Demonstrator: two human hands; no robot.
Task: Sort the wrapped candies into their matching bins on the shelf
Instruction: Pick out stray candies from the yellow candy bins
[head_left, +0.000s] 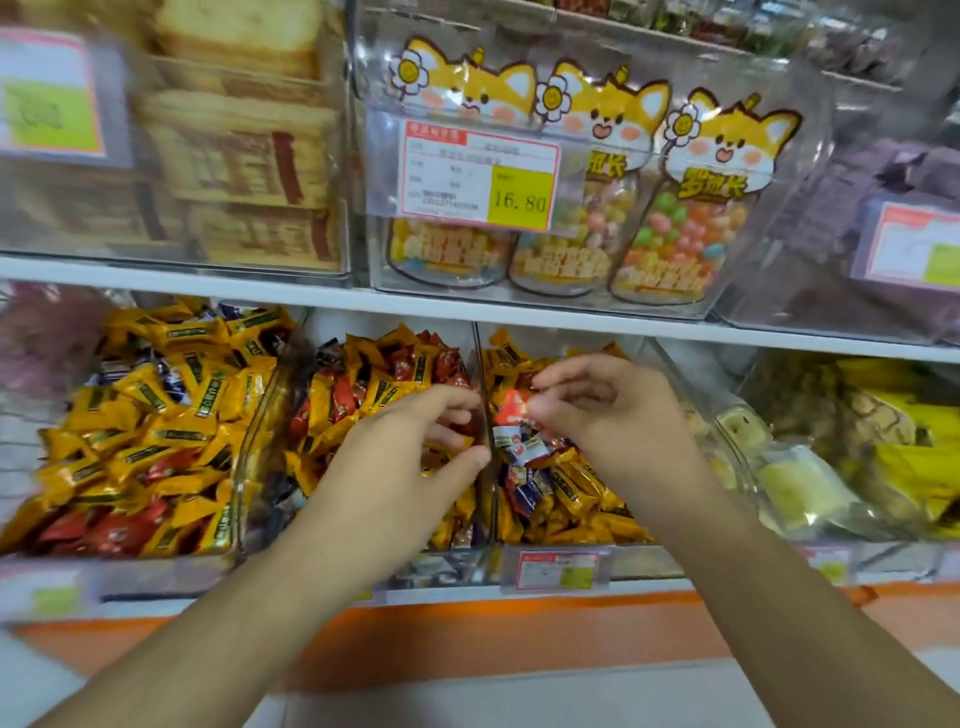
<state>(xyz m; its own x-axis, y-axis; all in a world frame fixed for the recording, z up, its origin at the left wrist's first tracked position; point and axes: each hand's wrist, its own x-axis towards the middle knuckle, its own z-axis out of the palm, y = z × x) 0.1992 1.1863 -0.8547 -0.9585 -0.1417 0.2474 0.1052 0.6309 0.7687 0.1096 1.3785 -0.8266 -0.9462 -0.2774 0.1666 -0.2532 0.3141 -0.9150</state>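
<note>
Right hand (608, 415): fingertips pinch red candy (511, 410).
Left hand (415, 447): fingers curled, grip unclear.
Candy: probably light, slippery wrapper; hold its crimped end.

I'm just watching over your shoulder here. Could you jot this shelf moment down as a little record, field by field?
place: shop shelf with clear bins
left hand: fingers curled over the middle bin of yellow and red candies; whether it holds one is unclear
right hand: pinches a red candy over the next bin
shelf above: fox-faced sweet bags behind a price tag reading 16.80
</note>
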